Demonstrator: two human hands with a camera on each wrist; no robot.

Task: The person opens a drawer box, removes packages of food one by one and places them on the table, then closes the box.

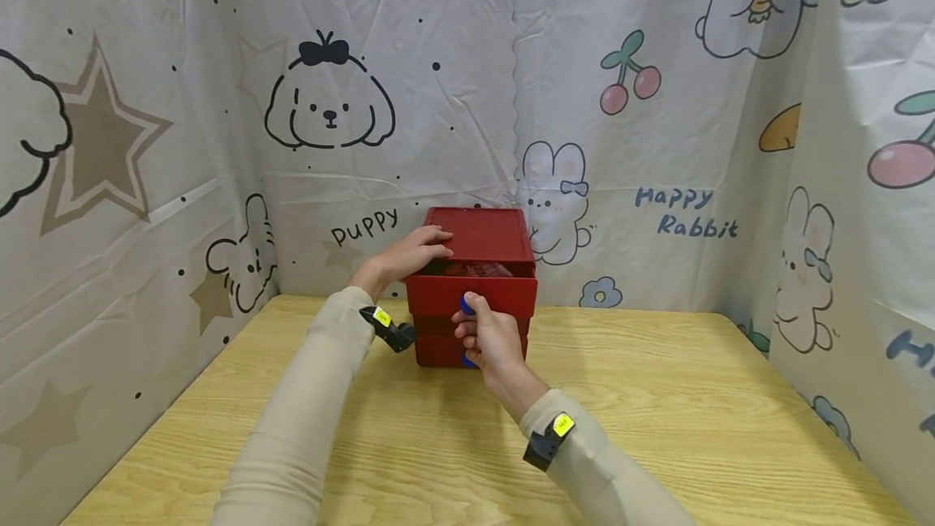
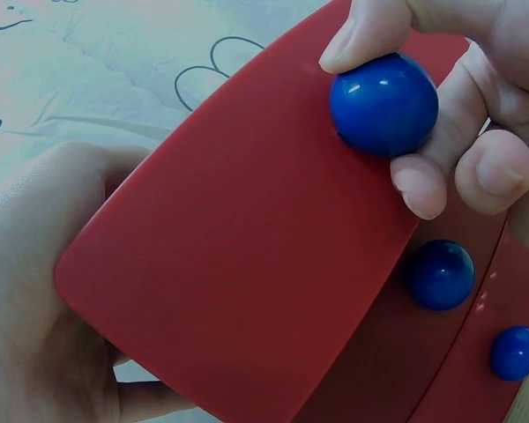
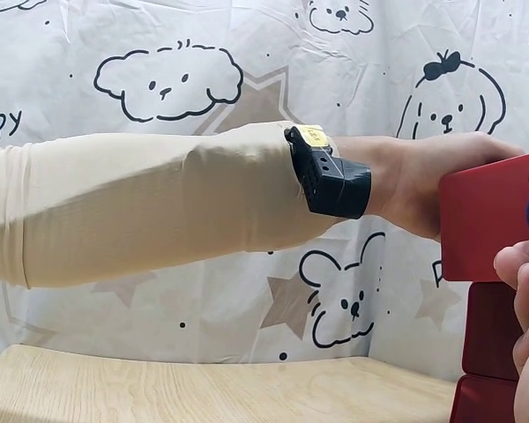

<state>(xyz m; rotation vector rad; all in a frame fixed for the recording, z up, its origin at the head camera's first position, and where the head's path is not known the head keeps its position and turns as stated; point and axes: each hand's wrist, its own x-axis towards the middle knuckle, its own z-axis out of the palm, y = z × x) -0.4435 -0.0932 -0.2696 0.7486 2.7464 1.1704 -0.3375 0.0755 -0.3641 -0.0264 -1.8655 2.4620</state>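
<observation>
A red drawer box (image 1: 482, 234) with several stacked drawers stands toward the back of the table. Its top drawer (image 1: 431, 295) is pulled partly out, and a reddish, shiny item (image 1: 478, 269) shows in the gap. My right hand (image 1: 497, 343) pinches the round blue knob (image 2: 383, 104) on that drawer between thumb and fingers. My left hand (image 1: 409, 254) rests on the box's top left edge, fingers lying across the lid. In the left wrist view, part of this hand is hidden behind the drawer front. Below sit a middle blue knob (image 2: 441, 275) and a bottom blue knob (image 2: 516, 352).
A light wood table (image 1: 628, 412) lies under the box. Behind and at both sides hangs a white printed cloth (image 1: 453, 104) with cartoon animals and flowers. A black wrist camera (image 1: 544, 443) is strapped to the right sleeve, another camera (image 1: 390, 331) to the left.
</observation>
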